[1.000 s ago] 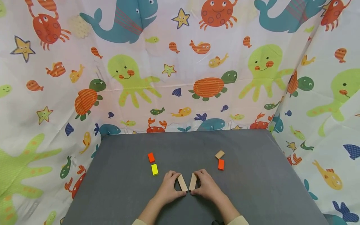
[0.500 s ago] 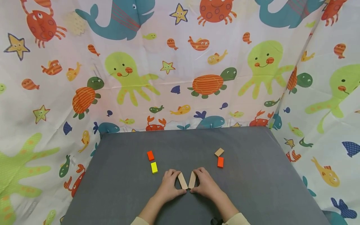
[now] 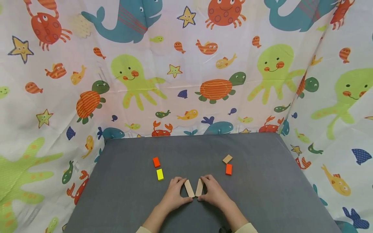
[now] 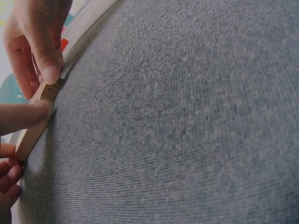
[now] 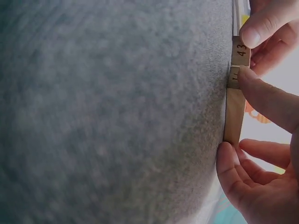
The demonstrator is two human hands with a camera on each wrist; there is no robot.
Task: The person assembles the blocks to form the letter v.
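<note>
In the head view, two plain wooden blocks lie near the middle of the grey table, slanted like a V whose near ends almost meet. My left hand [image 3: 174, 194] pinches the left wooden block [image 3: 189, 188] between thumb and fingers, one at each end. The right wooden block [image 3: 199, 187] is gripped the same way by my right hand [image 3: 214, 193]. Seen from the right wrist, the left block's end [image 5: 240, 51] bears the number 43, and my right thumb [image 5: 268, 98] partly covers the marking on the other block. Both blocks rest on the cloth.
Further back on the left lie an orange-red block [image 3: 156, 162] and a yellow block [image 3: 160, 174]. On the right, a wooden block [image 3: 227, 159] touches or nearly touches an orange-red block [image 3: 229, 169]. A curtain [image 3: 186, 81] printed with sea animals surrounds the grey table [image 3: 262, 194].
The head view has shifted slightly. Both hands and the blocks keep their places on the table.
</note>
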